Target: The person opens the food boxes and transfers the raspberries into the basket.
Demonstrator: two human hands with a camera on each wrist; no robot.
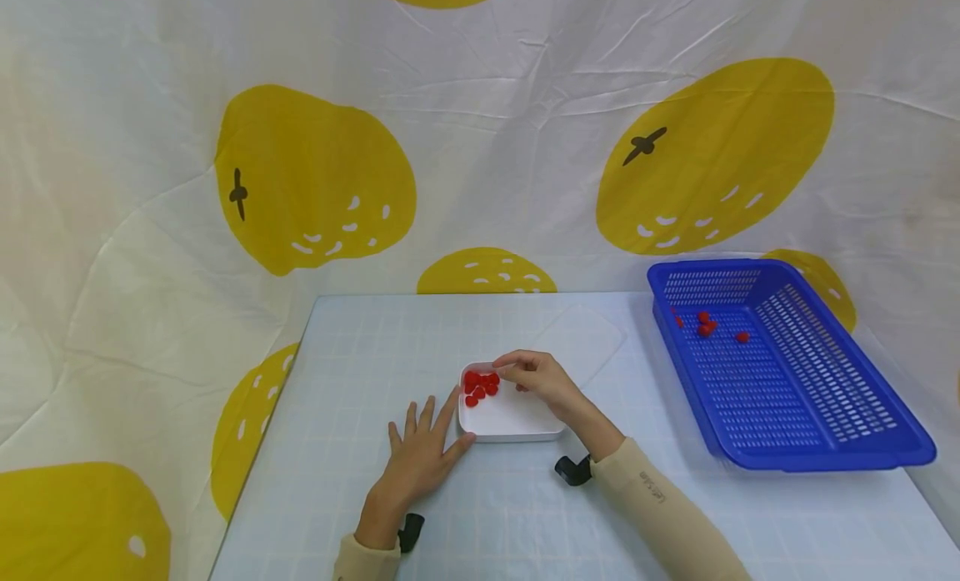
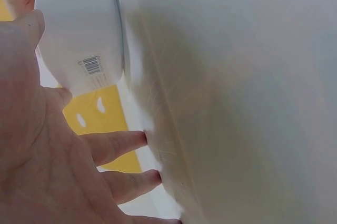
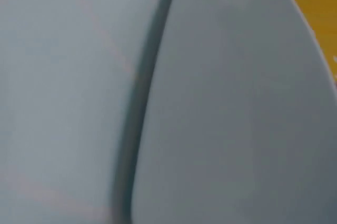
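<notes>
Red pieces (image 1: pixel 480 385) sat in the white dish (image 1: pixel 517 427) mid-table. Nearest, the left hand (image 1: pixel 420 456) lay flat, fingers spread, bracing its side; the right hand (image 1: pixel 542 377) pinched one piece above it. Farther off, the blue basket (image 1: pixel 795 398) held several more. A loose pinch could have dropped the piece onto the table (image 1: pixel 352 348).

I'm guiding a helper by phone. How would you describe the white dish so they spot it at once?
On the pale gridded table, left of the blue basket, the white dish sits between the left hand and right hand. It alone is small, solid-walled and white, with red pieces clustered in one corner.
</notes>
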